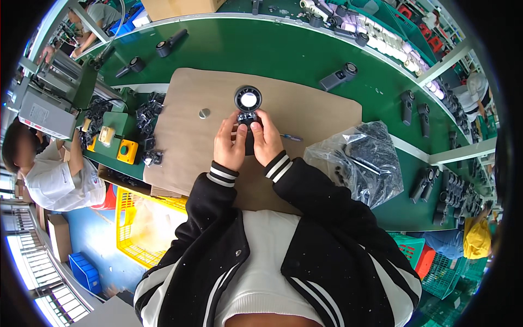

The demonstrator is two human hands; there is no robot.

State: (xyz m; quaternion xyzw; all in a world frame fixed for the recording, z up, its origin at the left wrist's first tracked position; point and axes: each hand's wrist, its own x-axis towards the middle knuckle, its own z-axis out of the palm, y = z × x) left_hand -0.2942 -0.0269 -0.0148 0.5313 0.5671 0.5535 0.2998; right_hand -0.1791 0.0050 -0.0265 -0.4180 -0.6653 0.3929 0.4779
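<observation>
Both my hands hold one black handheld magnifier point(248, 109) over a brown cardboard sheet point(316, 109). Its round lens head points away from me and its handle runs down between my palms. My left hand point(229, 143) grips the handle's left side, with its thumb up by the neck. My right hand point(266, 139) grips the right side, with fingertips at the joint below the lens. A small round silver disc point(204, 113) lies on the cardboard to the left. A thin blue-tipped tool point(291, 138) lies just right of my right hand.
A clear plastic bag of black parts point(362, 161) sits at my right. Several more black magnifiers point(339, 76) lie along the green conveyor point(283, 49). A pile of black parts point(148, 122) and a yellow button box point(127, 151) are at the left. A seated person point(54, 174) works beyond them.
</observation>
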